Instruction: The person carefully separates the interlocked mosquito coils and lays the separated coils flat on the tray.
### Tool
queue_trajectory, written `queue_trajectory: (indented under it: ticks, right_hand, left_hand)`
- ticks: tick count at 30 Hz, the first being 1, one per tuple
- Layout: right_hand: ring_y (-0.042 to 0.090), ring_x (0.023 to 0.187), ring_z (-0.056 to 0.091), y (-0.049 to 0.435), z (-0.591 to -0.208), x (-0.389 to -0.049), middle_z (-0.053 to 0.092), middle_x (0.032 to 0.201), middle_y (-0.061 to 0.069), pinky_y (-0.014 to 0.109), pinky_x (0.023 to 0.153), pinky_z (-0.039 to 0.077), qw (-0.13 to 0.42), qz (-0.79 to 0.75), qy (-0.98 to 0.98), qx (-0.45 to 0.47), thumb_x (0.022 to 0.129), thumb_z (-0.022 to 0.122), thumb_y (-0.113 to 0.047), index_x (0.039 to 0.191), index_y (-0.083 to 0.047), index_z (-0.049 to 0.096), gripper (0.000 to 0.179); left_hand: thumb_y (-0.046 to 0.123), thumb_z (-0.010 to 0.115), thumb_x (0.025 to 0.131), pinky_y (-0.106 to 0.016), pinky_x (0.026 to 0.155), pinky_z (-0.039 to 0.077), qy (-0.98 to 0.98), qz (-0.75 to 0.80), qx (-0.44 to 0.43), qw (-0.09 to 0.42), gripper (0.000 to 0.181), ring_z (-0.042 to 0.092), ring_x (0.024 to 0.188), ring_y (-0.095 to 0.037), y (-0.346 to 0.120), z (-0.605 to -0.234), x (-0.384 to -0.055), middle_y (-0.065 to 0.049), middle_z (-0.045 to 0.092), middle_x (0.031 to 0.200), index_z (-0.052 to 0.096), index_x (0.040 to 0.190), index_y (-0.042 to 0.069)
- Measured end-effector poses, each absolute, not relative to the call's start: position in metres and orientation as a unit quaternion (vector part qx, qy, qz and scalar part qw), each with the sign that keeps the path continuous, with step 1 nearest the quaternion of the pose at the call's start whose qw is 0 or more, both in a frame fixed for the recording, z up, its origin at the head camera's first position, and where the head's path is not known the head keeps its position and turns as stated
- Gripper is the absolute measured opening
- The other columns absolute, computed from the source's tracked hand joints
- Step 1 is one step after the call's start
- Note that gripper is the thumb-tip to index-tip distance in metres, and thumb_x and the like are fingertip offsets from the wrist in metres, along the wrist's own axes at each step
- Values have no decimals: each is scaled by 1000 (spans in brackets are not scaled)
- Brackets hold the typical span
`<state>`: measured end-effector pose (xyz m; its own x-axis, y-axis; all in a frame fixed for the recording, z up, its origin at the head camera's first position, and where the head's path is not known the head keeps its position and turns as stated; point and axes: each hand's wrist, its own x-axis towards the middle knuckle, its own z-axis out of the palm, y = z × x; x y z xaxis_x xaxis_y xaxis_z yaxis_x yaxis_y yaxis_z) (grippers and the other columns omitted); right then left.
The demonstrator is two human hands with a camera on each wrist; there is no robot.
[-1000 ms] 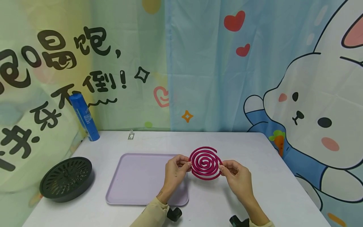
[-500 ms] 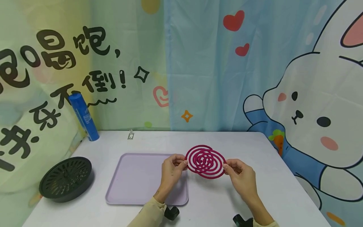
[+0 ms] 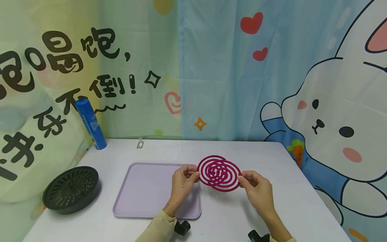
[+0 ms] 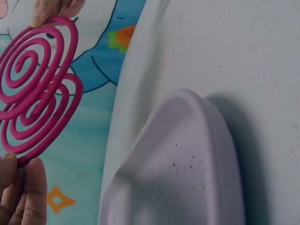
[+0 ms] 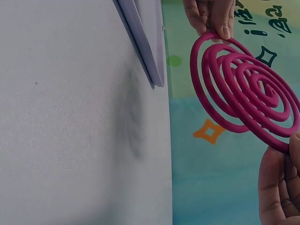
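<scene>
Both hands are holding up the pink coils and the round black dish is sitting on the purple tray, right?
Not quite: the round black dish isn't on the purple tray; the head view shows it on the table, left of the tray. The left hand and right hand do hold up the pink coils.

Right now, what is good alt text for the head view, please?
A person's left hand and right hand pinch overlapping pink spirals above a white table. To the spirals' left are a lilac tray, a round black container and a blue canister.
</scene>
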<state>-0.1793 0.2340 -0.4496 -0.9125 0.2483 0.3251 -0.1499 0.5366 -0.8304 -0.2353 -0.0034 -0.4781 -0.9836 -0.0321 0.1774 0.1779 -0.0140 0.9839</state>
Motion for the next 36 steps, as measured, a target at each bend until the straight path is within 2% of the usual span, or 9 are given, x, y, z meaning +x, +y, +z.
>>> queue_trajectory:
  ticks: [11, 18, 27, 32, 36]
  right_hand:
    - [8, 73, 69, 236, -451, -180, 74, 96, 15, 12, 69, 56, 200, 504, -839, -41, 95, 71, -10, 105, 1, 71, 15]
    - [13, 75, 70, 236, -452, -181, 74, 97, 15, 13, 70, 57, 192, 506, -840, -50, 96, 70, -10, 106, 1, 70, 15]
    - [6, 73, 68, 237, -451, -181, 74, 99, 16, 13, 70, 57, 189, 512, -836, -50, 96, 69, -12, 108, 1, 69, 17]
    - [6, 73, 68, 238, -452, -182, 74, 100, 16, 12, 70, 56, 190, 516, -834, -49, 96, 69, -12, 108, 1, 70, 17]
    - [9, 73, 69, 238, -452, -182, 74, 99, 17, 13, 70, 57, 190, 518, -833, -49, 96, 69, -11, 107, 2, 69, 17]
  left_hand:
    - [-6, 72, 88, -31, 67, 63, -689, -719, -52, 68, 8, 67, 69, -12, -5, -477, -235, -17, 71, 83, 69, 96, -7]
    - [-6, 72, 88, -32, 68, 63, -694, -716, -47, 65, 8, 67, 69, -12, -6, -478, -235, -16, 71, 83, 69, 96, -7]
    - [-6, 71, 89, -32, 68, 63, -698, -712, -45, 68, 8, 68, 70, -12, -8, -477, -234, -15, 71, 83, 69, 96, -8]
    - [-6, 70, 89, -30, 67, 63, -701, -708, -47, 72, 8, 67, 69, -10, -10, -477, -233, -16, 71, 83, 68, 96, -9]
    - [-7, 69, 89, -35, 69, 63, -700, -709, -47, 72, 7, 67, 69, -11, -11, -477, -232, -17, 71, 83, 68, 96, -9]
